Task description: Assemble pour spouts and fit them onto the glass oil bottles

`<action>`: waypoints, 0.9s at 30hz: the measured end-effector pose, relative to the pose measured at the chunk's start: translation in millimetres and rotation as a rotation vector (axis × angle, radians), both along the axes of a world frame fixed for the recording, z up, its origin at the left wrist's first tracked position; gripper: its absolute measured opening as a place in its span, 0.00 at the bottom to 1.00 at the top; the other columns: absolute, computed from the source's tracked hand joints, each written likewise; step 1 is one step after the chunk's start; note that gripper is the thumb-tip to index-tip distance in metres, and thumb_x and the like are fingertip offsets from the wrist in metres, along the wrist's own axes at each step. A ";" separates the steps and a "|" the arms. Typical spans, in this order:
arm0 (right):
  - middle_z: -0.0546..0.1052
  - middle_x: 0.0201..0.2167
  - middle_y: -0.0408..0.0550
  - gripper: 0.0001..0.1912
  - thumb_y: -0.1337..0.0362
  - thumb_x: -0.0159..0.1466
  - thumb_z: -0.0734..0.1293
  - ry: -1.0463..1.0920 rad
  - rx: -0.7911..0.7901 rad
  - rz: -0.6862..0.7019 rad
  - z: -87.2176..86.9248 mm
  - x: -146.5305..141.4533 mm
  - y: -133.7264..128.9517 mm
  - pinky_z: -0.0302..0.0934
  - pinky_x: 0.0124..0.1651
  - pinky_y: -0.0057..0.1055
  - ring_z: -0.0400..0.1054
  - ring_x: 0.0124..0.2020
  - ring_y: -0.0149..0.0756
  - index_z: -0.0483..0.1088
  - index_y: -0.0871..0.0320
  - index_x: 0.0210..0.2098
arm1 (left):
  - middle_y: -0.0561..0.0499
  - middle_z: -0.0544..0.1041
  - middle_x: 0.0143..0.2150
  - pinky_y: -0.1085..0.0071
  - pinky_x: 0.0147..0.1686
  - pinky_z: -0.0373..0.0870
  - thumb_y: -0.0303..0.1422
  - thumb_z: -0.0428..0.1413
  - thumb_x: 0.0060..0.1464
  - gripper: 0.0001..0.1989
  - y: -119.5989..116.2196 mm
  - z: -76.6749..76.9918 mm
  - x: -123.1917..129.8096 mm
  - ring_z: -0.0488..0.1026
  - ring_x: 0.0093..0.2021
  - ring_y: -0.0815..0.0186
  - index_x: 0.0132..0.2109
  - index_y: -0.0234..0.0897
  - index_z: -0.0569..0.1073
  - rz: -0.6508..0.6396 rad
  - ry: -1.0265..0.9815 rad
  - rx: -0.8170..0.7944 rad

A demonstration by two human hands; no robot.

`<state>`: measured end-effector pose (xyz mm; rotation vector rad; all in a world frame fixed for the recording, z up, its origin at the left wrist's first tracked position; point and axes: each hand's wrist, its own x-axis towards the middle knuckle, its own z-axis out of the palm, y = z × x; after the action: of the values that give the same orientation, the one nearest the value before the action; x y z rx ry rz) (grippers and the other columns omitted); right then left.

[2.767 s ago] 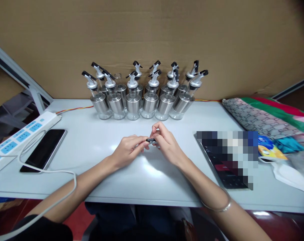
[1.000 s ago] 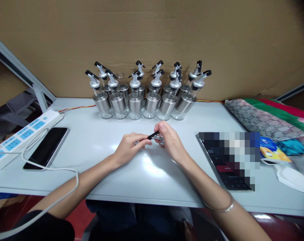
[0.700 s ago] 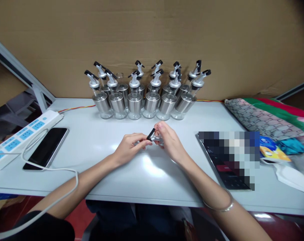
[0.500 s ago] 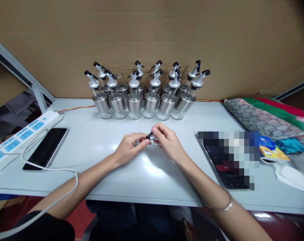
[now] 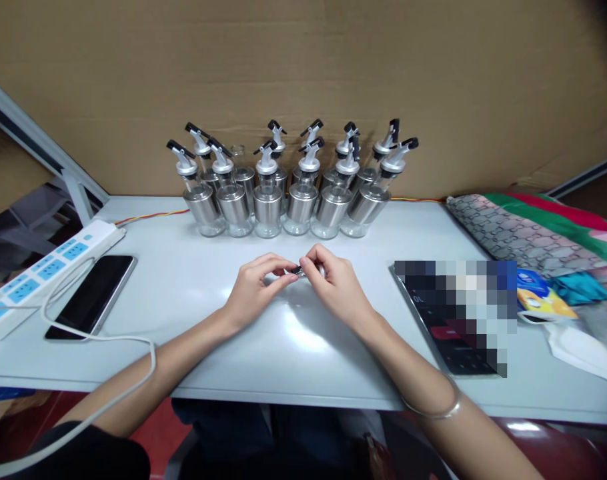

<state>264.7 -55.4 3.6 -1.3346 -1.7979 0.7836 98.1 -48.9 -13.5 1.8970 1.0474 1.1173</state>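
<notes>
Both hands meet over the middle of the table, around a small silver pour spout (image 5: 302, 272) with a black flip lever; fingers cover much of it. My right hand (image 5: 337, 285) is closed around the spout's body, thumb on the near side. My left hand (image 5: 258, 287) pinches its black lever end between thumb and fingertips. Behind them stand two rows of glass bottles (image 5: 267, 207) with brushed-metal sleeves. Most carry the same kind of spout (image 5: 311, 157). One back-row bottle (image 5: 238, 152) has a bare glass neck.
A white power strip (image 5: 38, 270) and a dark phone (image 5: 93, 293) lie on the left, with a white cable (image 5: 151, 353) crossing my left arm. To the right are a partly blurred dark device (image 5: 448, 333), a tissue pack (image 5: 541, 293) and patterned fabric (image 5: 523, 233). Cardboard (image 5: 303, 67) stands behind.
My hands have shifted slightly and the spout has turned between them, its black lever now lower and less visible. The bottles have not moved.
</notes>
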 end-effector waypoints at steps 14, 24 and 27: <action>0.66 0.26 0.42 0.16 0.50 0.67 0.53 0.126 -0.079 -0.021 -2.6 4.0 2.9 0.56 0.33 0.29 0.62 0.28 0.32 0.59 0.55 0.34 | 0.48 0.81 0.32 0.69 0.39 0.71 0.38 0.67 0.36 0.14 5.6 2.6 2.3 0.76 0.35 0.63 0.31 0.34 0.79 0.040 -0.325 -0.509; 0.65 0.24 0.39 0.17 0.47 0.66 0.53 0.170 -0.131 0.050 0.0 1.9 -1.7 0.56 0.31 0.28 0.60 0.25 0.30 0.58 0.54 0.37 | 0.51 0.78 0.28 0.71 0.34 0.69 0.38 0.69 0.33 0.16 3.4 4.2 3.5 0.73 0.29 0.68 0.29 0.33 0.76 0.029 -0.362 -0.557; 0.63 0.24 0.38 0.17 0.47 0.65 0.56 0.235 -0.165 0.055 -1.2 1.5 -0.9 0.55 0.29 0.26 0.58 0.24 0.28 0.58 0.55 0.34 | 0.52 0.77 0.26 0.71 0.33 0.69 0.39 0.69 0.32 0.17 2.6 4.1 4.1 0.72 0.28 0.69 0.28 0.33 0.75 0.029 -0.386 -0.529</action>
<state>266.2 -56.3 2.5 -1.2422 -1.6179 1.0921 102.2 -46.4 -9.5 1.2001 1.0229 1.0391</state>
